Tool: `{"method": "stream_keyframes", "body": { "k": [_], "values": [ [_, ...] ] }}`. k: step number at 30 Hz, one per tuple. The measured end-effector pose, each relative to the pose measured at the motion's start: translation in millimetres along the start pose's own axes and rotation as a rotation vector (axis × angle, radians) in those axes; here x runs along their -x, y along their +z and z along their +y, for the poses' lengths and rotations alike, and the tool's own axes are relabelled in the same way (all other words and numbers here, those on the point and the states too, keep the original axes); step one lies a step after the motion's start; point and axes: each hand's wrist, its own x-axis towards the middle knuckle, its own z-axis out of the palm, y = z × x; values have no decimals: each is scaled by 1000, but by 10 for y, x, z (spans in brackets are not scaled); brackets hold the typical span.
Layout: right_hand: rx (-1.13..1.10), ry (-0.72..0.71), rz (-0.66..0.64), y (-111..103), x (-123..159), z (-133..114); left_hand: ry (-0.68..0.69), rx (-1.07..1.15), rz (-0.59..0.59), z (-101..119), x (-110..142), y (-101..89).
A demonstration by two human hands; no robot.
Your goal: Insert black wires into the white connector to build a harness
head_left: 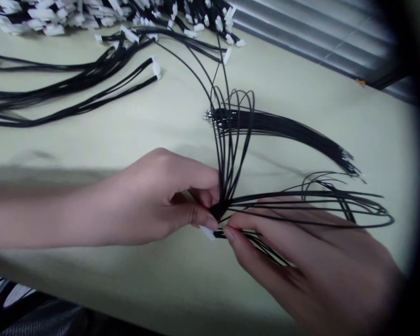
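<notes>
A bunch of thin black wires [231, 154] loops up and to the right from the fingers of my left hand [161, 196]. That hand is closed on the bunch, its thumb by a white connector [208, 232] at the lower end. My right hand [315, 252] pinches at black wires close to the connector; the exact point between thumb and forefinger is hard to make out. Wire loops pass over the back of this hand, and more strands run beneath it. Behind the held loops lies a bundle of straight black wires [294, 126] with metal-tipped ends.
Across the back left of the pale green table [182, 284] is a heap of wire harnesses [73, 16] with white connectors. Several finished-looking harnesses [80, 84] lie at left. A window blind [308, 32] borders the back right edge, with a small orange bit [360, 82] near it.
</notes>
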Motion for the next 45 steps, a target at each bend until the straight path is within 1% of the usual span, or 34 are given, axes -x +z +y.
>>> {"method": "stream_keyframes", "body": {
  "k": [4,9,13,18,24,29,31,34,37,39,43,45],
  "values": [
    [-2,6,-6,3,-6,-13,9,-1,6,-1,-7,-6],
    [-13,-40,37,28,-17,-31,1,15,10,-17,-16,1],
    [-32,-80,16,42,15,-31,-41,44,20,-18,-8,16],
    [-94,-74,-5,54,39,-27,-47,-3,46,-6,-3,18],
    [-96,-37,10,82,38,-52,-43,67,66,-20,1,25],
    [-152,7,14,102,12,-81,-67,50,51,-6,1,15],
    [-173,10,8,103,0,-85,-57,34,52,-2,-1,10],
    [-184,11,-30,90,-15,-76,-53,-7,36,-5,-3,7],
    [-215,41,-81,67,-23,-53,-96,-7,0,-13,-5,6],
    [-250,81,-74,50,-26,-37,-110,15,-18,-18,-9,6],
    [-295,141,-22,16,-34,-15,-67,37,-34,-28,-20,5],
    [-326,169,-28,2,-41,-10,-62,23,-38,-28,-24,-3]
  ]
}}
